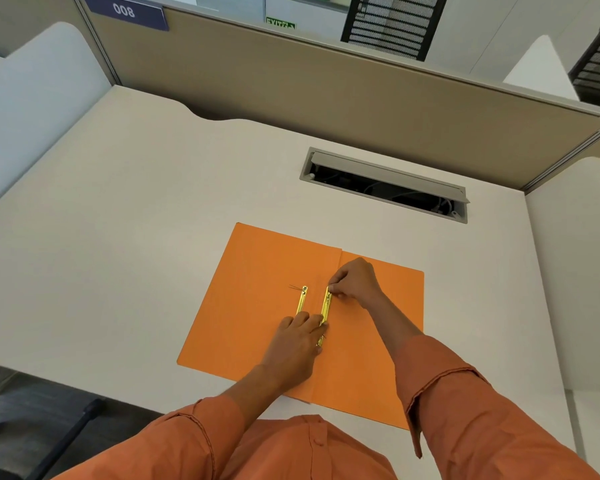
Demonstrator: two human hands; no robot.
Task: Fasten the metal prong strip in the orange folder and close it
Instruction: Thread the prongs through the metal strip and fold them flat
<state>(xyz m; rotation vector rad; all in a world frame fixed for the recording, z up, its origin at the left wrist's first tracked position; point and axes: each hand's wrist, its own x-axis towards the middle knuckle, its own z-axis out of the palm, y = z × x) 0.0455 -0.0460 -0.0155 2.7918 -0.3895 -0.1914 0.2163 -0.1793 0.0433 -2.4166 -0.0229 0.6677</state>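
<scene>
An orange folder (257, 271) lies open and flat on the white desk. Two gold metal strips lie near its centre fold. The right strip (326, 306) runs along the fold. My right hand (355, 280) pinches that strip's far end with thumb and fingertips. My left hand (297, 341) presses its near end with the fingertips and hides that end. The loose left strip (302, 299) lies on the left flap, parallel to the other; its near end sits under my left fingers.
An open cable hatch (385, 183) is set into the desk behind the folder. A tan partition (326, 84) closes the back. White side dividers (32, 98) flank the desk. A dark chair part (59, 441) shows below the left desk edge.
</scene>
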